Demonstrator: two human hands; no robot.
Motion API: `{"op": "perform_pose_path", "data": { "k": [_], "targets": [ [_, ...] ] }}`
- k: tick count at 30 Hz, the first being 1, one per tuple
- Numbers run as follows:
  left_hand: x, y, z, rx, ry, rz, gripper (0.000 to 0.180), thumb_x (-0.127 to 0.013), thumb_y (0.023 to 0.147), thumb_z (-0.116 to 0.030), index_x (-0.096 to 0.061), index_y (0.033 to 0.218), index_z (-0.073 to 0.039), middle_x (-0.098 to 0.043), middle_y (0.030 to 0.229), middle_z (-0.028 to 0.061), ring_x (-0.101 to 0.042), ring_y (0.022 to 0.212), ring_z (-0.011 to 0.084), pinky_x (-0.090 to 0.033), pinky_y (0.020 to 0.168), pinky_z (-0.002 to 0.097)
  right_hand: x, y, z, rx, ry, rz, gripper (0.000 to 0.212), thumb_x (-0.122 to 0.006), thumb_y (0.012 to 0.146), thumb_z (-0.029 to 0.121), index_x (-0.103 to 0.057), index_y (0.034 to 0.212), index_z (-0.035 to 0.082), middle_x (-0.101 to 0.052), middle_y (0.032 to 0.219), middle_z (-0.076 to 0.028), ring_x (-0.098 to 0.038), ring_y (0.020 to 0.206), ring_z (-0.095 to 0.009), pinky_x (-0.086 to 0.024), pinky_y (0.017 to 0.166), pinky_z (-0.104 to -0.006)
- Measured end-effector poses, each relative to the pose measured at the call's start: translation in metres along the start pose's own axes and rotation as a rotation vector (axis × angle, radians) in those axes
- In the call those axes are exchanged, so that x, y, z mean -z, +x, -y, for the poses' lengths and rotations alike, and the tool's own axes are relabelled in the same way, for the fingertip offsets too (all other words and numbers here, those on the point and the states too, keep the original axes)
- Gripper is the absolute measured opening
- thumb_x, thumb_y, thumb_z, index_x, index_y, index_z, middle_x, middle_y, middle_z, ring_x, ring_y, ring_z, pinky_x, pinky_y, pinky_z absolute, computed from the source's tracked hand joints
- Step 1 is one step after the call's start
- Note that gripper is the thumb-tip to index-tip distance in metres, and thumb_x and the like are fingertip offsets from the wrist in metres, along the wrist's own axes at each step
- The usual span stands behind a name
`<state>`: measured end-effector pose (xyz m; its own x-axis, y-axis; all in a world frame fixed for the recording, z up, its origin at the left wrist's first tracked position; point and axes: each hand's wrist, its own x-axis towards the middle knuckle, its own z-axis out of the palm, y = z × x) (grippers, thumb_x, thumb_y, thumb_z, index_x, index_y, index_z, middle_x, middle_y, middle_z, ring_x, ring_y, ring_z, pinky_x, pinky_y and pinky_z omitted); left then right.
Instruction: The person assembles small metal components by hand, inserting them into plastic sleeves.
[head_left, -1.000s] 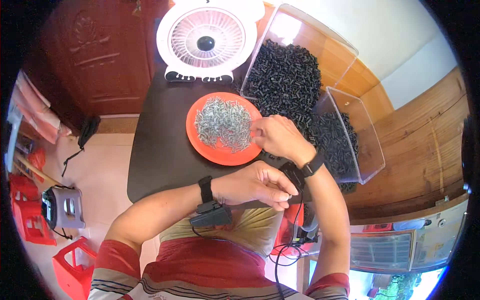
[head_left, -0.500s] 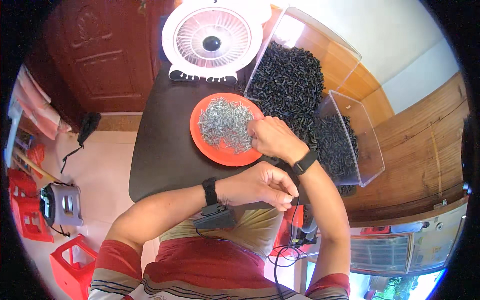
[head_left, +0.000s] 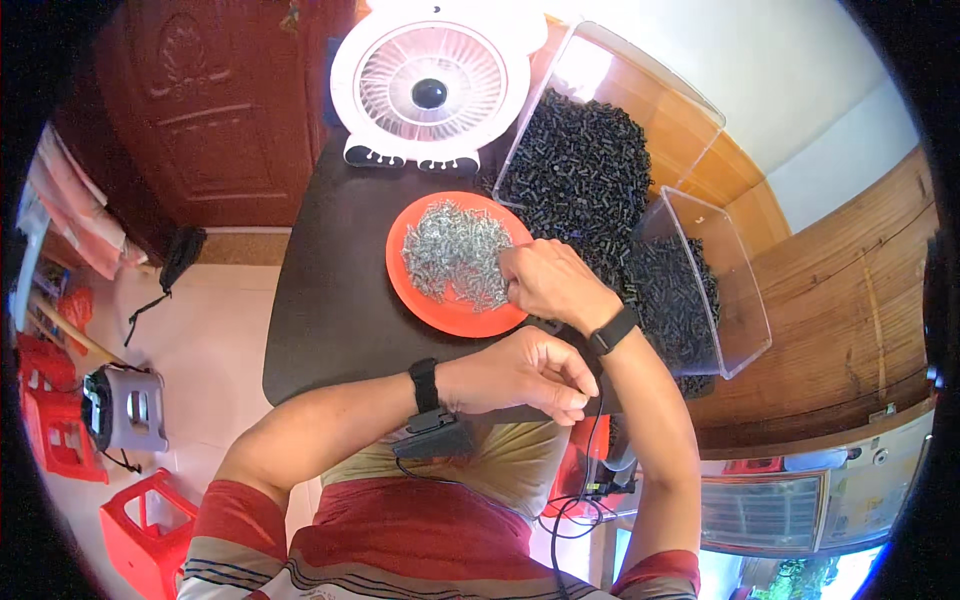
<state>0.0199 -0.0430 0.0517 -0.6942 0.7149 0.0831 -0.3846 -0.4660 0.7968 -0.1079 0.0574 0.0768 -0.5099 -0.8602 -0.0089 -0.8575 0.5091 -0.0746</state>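
A round orange-red plate on the dark table holds a heap of small shiny metal pieces. At the plate's right edge, my right hand has its fingers bent together at the metal pieces. Its fingertips are partly hidden, so what they grip does not show. Nearer to me, my left hand is closed, thumb and forefinger pinched together over the table's front edge. Whatever is in that pinch is too small to make out. A thin black cable runs down beside those fingertips.
A white fan stands behind the plate. Right of it, a large clear bin and a smaller clear bin lie tipped, with many small black tubular pieces spilling onto the table. Red stools stand on the floor at left.
The whole view has shifted slightly. Both hands keep nearly the same places and poses, the right at the plate's edge and the left pinched in front.
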Motion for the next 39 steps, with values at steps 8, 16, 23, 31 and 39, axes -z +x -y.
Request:
{"op": "perform_pose_path", "data": {
  "k": [8,16,23,31,39],
  "targets": [
    [0.000,0.000,0.002,-0.011,-0.010,0.021,0.019,-0.066,0.088,-0.009,-0.062,0.102,0.003,-0.066,0.094,0.0084,-0.067,0.086,0.0162,-0.056,0.081,0.0308,0.002,0.001,0.001,0.038,0.141,-0.107,0.014,-0.061,0.072,0.010,-0.065,0.081,-0.001,-0.065,0.082,-0.020,-0.063,0.079,-0.039,-0.050,0.071,-0.0461],
    [0.000,0.000,0.002,-0.029,0.007,0.023,0.018,-0.066,0.088,-0.009,-0.063,0.101,0.002,-0.066,0.093,0.0080,-0.066,0.085,0.0156,-0.056,0.080,0.0300,-0.004,0.006,0.000,0.028,0.152,-0.073,0.015,-0.063,0.074,0.008,-0.067,0.085,-0.002,-0.066,0.083,-0.020,-0.064,0.082,-0.039,-0.051,0.076,-0.0448],
    [0.001,0.000,0.001,-0.007,-0.005,-0.005,0.019,-0.066,0.088,-0.010,-0.062,0.103,0.002,-0.066,0.094,0.0082,-0.067,0.085,0.0161,-0.056,0.080,0.0301,-0.010,0.004,-0.006,0.050,0.238,-0.113,0.008,-0.060,0.073,0.006,-0.064,0.076,-0.001,-0.062,0.078,-0.024,-0.062,0.078,-0.041,-0.050,0.069,-0.0482],
    [0.002,0.000,0.003,-0.024,0.008,-0.039,0.017,-0.067,0.088,-0.010,-0.063,0.101,0.001,-0.066,0.092,0.0072,-0.067,0.084,0.0148,-0.056,0.079,0.0289,-0.006,-0.002,-0.002,0.017,0.411,-0.164,0.016,-0.062,0.077,0.005,-0.069,0.089,-0.001,-0.066,0.084,-0.021,-0.064,0.081,-0.039,-0.052,0.073,-0.0431],
    [0.004,0.002,0.005,-0.050,0.010,-0.074,0.016,-0.067,0.086,-0.003,-0.063,0.100,0.001,-0.069,0.093,0.0104,-0.069,0.086,0.0180,-0.057,0.081,0.0320,-0.003,-0.011,-0.005,-0.068,0.545,-0.177,0.018,-0.065,0.079,0.010,-0.070,0.093,0.000,-0.068,0.088,-0.018,-0.066,0.083,-0.035,-0.053,0.075,-0.0408]
  ]
}}
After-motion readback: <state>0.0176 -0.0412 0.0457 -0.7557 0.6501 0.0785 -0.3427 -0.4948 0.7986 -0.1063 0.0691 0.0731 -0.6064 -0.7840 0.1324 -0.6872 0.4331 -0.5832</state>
